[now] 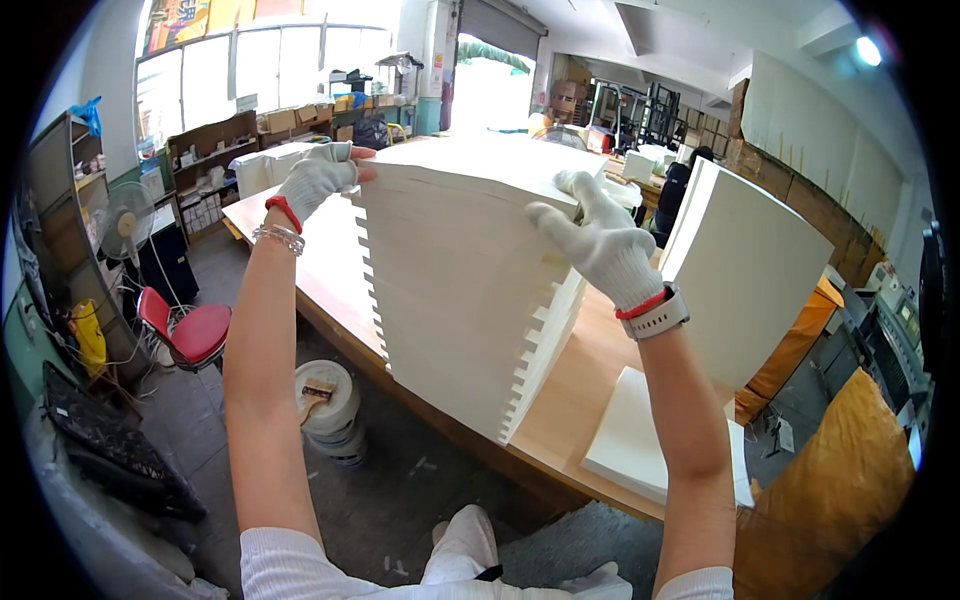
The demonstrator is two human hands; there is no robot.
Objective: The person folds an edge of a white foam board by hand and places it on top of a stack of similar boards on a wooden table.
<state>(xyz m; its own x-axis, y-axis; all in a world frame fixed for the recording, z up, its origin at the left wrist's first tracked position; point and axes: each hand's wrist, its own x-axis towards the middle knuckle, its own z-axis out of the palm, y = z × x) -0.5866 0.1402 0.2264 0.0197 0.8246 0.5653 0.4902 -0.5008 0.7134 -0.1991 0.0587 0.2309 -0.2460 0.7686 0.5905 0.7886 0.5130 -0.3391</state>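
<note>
A tall stack of white paper sheets (450,290) stands on the wooden table, its near side flush with the table's front edge. Notched, step-like layers run down both of its side edges. My left hand (322,178), in a white glove with bare fingertips, grips the top left corner. At the top right corner is my right hand (600,235), also gloved, its thumb against the near face and its fingers over the top. The undersides of my left fingers are partly hidden. Right of the stack, a thinner pile of white sheets (630,430) lies flat on the table.
Another tall white stack (745,270) rises at the right. A white bucket (328,400) with a brush (318,392) on its lid stands below the table (560,420). At left are a red chair (195,330) and a fan (126,222). Orange covering (840,480) bulges at lower right.
</note>
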